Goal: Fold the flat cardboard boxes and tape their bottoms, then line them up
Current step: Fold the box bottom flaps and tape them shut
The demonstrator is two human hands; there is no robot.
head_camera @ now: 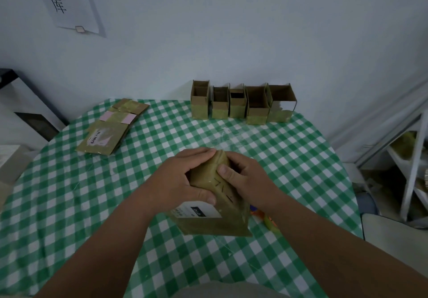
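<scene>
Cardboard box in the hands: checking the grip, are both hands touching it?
Touching. Head view shows left hand and right hand gripping the cardboard box.

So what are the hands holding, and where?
Both hold the box at its top end: left hand round the left side, right hand round the right, thumbs pressing the taped flaps.

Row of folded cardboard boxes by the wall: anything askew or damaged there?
Yes. The rightmost brown cardboard box in the row of five has a gap in its front wall showing the white wall behind it, and it sits skewed from its neighbours. The other four look intact.
</scene>
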